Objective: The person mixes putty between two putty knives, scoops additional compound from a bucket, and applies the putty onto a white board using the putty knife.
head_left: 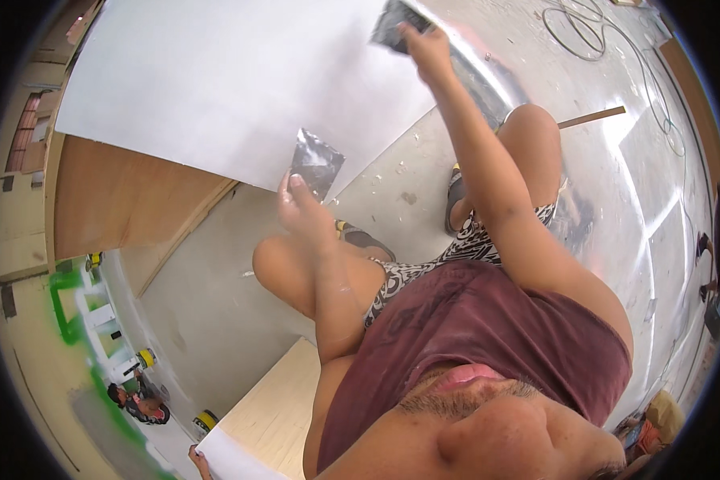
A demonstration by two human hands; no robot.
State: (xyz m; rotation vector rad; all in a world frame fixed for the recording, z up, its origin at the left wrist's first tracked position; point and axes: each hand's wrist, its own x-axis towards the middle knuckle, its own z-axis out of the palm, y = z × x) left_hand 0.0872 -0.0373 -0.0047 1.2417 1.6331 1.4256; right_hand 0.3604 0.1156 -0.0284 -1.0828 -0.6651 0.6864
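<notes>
Risks, left to right: white board point(240, 80), upper left to top centre, could get gouged if a scraper corner digs in. Left hand point(302, 212), mid-frame, grasps left scraper point(319, 166), thumb on its face; a loose pinch could let it twist. Blade overlaps the board's near corner in view; can't tell if touching. Right hand point(430, 54), top centre, grips right scraper point(392, 30); too much tilt might leave streaks. Grit from floor flakes point(400, 168) could scratch the face if picked up.

Materials, same order: brown plywood point(112, 192) at left, flat, visible grain. Board smooth, matte, straight-edged. Left scraper thin, squarish, shiny metal look, smeared. Right one darker, similar shape. Floor point(216, 256) grey, smooth, stained. Wooden stick point(592, 118), upper right, narrow.
</notes>
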